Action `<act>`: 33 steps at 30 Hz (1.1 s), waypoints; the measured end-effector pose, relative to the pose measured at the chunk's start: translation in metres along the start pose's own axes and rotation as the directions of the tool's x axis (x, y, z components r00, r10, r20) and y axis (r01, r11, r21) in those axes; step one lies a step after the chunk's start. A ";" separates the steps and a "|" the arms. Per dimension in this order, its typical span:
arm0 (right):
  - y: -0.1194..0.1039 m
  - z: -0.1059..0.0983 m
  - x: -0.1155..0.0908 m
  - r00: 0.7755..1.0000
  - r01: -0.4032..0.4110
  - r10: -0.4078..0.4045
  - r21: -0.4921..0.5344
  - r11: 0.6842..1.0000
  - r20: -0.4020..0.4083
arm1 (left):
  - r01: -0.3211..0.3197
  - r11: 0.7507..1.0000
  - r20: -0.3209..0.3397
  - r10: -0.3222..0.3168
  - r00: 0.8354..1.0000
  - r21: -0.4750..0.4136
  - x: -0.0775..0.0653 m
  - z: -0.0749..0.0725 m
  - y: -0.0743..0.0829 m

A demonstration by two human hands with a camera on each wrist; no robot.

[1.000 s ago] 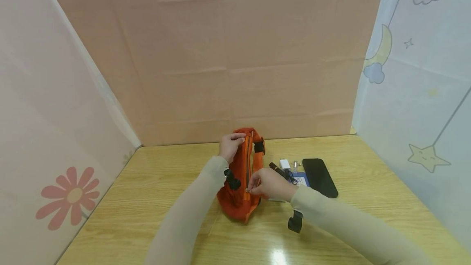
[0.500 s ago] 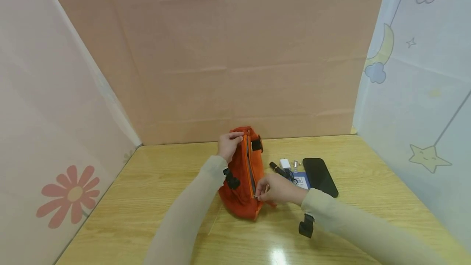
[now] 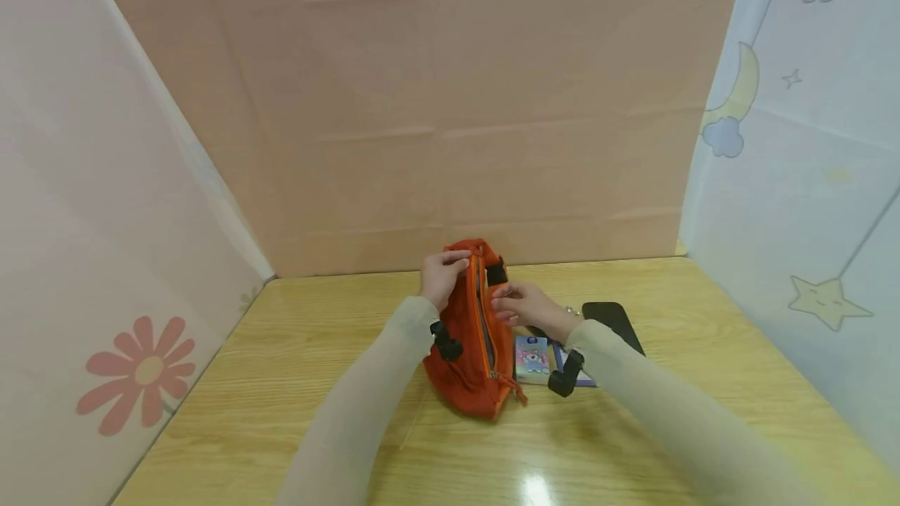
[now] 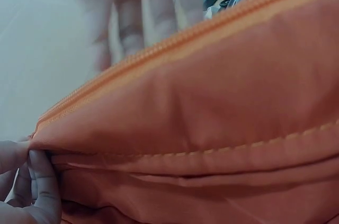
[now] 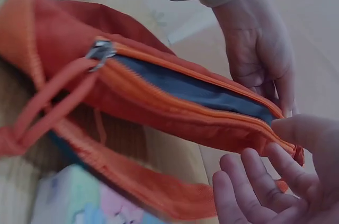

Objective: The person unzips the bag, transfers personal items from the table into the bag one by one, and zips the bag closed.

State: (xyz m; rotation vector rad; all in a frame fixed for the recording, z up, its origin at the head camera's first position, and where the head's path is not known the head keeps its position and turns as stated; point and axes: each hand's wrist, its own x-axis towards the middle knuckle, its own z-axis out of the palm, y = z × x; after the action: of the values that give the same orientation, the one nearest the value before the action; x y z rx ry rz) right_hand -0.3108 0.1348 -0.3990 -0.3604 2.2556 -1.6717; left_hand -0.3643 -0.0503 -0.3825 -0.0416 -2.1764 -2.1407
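An orange-red waist bag [image 3: 457,389] stands on the table, its long zip running away from me. My left hand [image 3: 441,279] pinches the far end of the bag beside the zip; in the left wrist view the thumb and fingers [image 4: 45,181] grip the fabric there. The zip gapes, showing a grey lining [image 5: 196,89] in the right wrist view. Its metal slider [image 5: 101,52], with a red cord pull, sits at the near end. My right hand [image 3: 536,311] hovers by the bag's right side near the far part of the opening, fingers loosely bent and holding nothing.
Right of the bag lies a small packet with a cartoon print [image 3: 532,358]. Next to it is a blue-edged card [image 3: 585,383], partly behind my right wrist. A black phone [image 3: 613,321] lies farther right. Fabric walls [image 3: 450,115] enclose the wooden table.
My right hand pulled the zip slider towards me, widening the opening, then let go and moved away to the bag's far part. The cartoon-print packet has come into view. My left hand stays put.
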 end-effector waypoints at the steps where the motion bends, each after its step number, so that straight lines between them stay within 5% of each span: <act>1: -0.001 0.000 0.004 1.000 0.002 -0.001 0.019 1.000 -0.016 | 0.001 1.000 0.000 -0.001 1.000 0.001 0.000 0.001 -0.001; 14: -0.001 0.016 0.025 0.994 0.059 -0.043 0.172 0.983 -0.096 | 0.008 1.000 0.020 -0.009 1.000 0.022 0.001 0.000 -0.001; 33: 0.003 0.017 0.021 0.996 0.019 -0.020 -0.010 1.000 -0.090 | 0.004 1.000 0.009 -0.004 1.000 0.004 0.000 -0.002 0.000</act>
State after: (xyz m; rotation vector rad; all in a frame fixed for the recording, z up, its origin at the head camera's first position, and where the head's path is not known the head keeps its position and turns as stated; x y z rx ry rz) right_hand -0.3238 0.1129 -0.4084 -0.3158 2.3323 -1.7198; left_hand -0.3643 -0.0520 -0.3828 -0.0467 -2.1879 -2.1418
